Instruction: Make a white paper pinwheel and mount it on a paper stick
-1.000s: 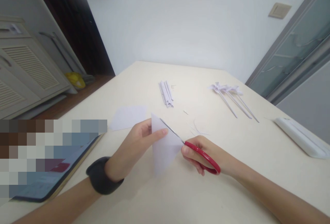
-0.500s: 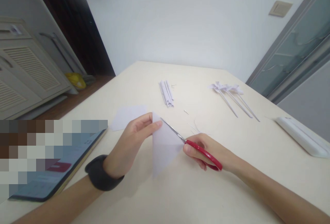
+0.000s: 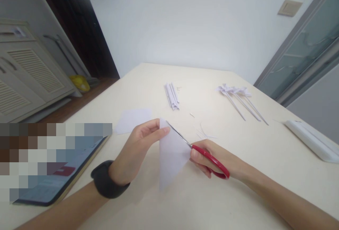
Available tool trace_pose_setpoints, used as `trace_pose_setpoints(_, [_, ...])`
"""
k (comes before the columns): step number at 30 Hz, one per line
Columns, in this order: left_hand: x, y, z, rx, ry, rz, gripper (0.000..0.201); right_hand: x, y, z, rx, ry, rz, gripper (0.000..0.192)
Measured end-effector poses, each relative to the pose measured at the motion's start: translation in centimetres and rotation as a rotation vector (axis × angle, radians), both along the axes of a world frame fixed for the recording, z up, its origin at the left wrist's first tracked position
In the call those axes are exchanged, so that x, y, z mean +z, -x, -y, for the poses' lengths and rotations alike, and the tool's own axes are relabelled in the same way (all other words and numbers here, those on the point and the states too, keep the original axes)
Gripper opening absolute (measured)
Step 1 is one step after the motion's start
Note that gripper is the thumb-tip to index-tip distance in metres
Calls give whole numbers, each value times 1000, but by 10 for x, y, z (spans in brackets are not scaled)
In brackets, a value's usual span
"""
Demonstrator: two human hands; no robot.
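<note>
Two fingertips of our left hand [image 3: 136,149] pinch the folded paper triangle [image 3: 171,156] at its top corner, above the table [image 3: 238,187]. Our right hand [image 3: 212,157] is closed through the red scissors [image 3: 203,154] at three o'clock; a loose pinch could let the sheet swing and skew the cut.

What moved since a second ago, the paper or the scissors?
Hardly anything. The left hand still holds the folded paper, with its thumb shifted slightly up toward the top corner. The right hand still grips the red scissors, blades along the paper's upper edge. The things on the table stayed put.
</note>
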State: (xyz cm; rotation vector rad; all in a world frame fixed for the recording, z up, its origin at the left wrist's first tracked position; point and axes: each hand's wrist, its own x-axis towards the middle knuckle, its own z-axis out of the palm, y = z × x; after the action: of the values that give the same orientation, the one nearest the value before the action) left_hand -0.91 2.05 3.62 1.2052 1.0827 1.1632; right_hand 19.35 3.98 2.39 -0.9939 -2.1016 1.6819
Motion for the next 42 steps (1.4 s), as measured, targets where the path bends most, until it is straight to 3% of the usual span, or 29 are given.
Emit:
trace_pose_setpoints(16, [1,0,1,-27,9,53,25,-4,2,3,44,45,-99,54])
trace_pose_setpoints(25, [-1,1,0,-41,19,68,25,-9,3,6,19,63,-78,52])
trace_pose_setpoints(34, [-1,1,1,-70,32,24,15,-2,-3,-3,-44,1,-129,51])
trace_pose_setpoints(42, [-4,-1,4,-195,40,-130,24,6,1,-6,-207,-30,-175,22])
